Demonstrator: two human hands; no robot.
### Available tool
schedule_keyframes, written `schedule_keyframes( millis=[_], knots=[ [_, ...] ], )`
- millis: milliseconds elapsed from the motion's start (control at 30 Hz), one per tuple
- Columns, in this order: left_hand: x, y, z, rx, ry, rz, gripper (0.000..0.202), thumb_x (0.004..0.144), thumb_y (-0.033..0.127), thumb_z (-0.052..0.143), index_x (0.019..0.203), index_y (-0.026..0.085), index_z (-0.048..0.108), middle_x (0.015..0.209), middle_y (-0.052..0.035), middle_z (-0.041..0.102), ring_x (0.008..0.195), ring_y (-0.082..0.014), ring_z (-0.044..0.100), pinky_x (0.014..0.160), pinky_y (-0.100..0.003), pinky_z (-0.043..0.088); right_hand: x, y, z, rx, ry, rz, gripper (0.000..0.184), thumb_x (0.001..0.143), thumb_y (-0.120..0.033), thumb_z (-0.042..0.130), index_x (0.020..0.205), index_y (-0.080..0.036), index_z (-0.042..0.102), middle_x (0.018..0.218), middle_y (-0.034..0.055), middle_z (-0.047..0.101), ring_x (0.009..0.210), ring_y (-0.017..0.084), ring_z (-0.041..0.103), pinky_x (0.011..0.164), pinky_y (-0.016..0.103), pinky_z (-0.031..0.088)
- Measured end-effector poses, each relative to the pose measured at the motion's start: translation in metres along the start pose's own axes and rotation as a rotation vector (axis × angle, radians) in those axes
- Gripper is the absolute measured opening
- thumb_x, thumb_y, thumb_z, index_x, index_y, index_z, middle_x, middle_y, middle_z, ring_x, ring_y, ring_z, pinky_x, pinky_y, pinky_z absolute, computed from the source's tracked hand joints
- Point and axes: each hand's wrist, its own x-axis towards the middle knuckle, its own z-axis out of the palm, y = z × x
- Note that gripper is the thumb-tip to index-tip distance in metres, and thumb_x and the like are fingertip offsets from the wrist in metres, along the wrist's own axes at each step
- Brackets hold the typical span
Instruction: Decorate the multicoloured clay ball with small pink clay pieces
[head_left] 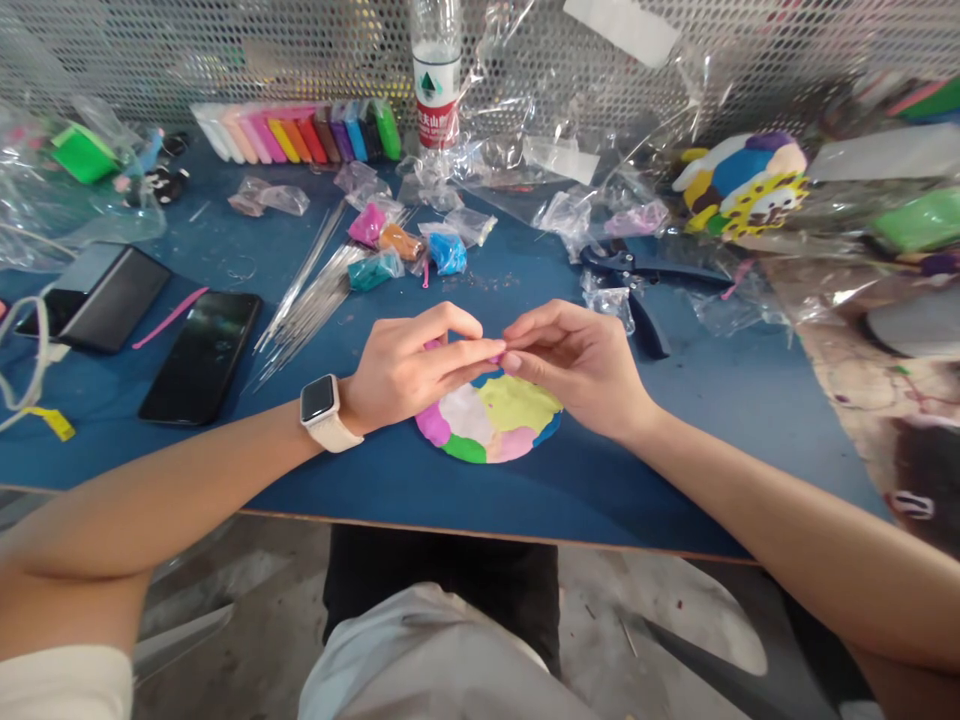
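My left hand (424, 360), wearing a watch (319, 400) at the wrist, and my right hand (577, 360) meet at the fingertips. A small bit of purple modelling clay (496, 357) shows between them, pinched by both hands and mostly covered by the fingers. Right below lies a flat round piece of patchwork clay (491, 422) with yellow, white, pink, magenta, green and blue patches. Its far edge is partly hidden behind my hands.
Wrapped clay lumps (448, 252) and thin metal wires (311, 290) lie beyond my hands. Pliers (630, 268), a phone (201, 358), a row of coloured clay packs (296, 135), a bottle (436, 85) and a clay-covered figure (750, 185) surround the work area.
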Motion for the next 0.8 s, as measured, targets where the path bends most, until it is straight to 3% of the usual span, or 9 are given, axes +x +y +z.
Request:
schedule_keyframes(
  millis=[300, 533, 800],
  knots=[
    [-0.0025, 0.0012, -0.0004, -0.031, -0.026, 0.002, 0.013, 0.108, 0.025, 0.075, 0.119, 0.025, 0.083, 0.099, 0.0001, 0.082, 0.068, -0.006, 0.069, 0.063, -0.021, 0.051, 0.0008, 0.0029, -0.0027, -0.034, -0.02, -0.027, 0.049, 0.074, -0.053, 0.106, 0.102, -0.023, 0.078, 0.097, 0.0042, 0.085, 0.091, 0.022, 0.084, 0.085, 0.038, 0.074],
    [-0.0003, 0.0005, -0.0008, -0.03, -0.043, -0.002, 0.011, 0.106, 0.029, 0.079, 0.115, 0.026, 0.084, 0.097, 0.0, 0.081, 0.069, -0.0071, 0.07, 0.062, -0.022, 0.051, 0.0017, 0.0029, -0.0051, -0.078, -0.02, -0.039, 0.045, 0.076, -0.054, 0.105, 0.1, -0.024, 0.081, 0.096, 0.0041, 0.084, 0.091, 0.022, 0.083, 0.084, 0.037, 0.073],
    [-0.0006, 0.0, 0.0023, -0.001, 0.031, -0.014, 0.009, 0.104, 0.03, 0.081, 0.111, 0.025, 0.083, 0.096, 0.0009, 0.079, 0.065, -0.0057, 0.065, 0.061, -0.022, 0.05, 0.0024, 0.0011, -0.005, -0.106, -0.024, -0.052, 0.041, 0.079, -0.055, 0.102, 0.098, -0.025, 0.082, 0.096, 0.0042, 0.084, 0.09, 0.022, 0.081, 0.084, 0.039, 0.072]
  ],
)
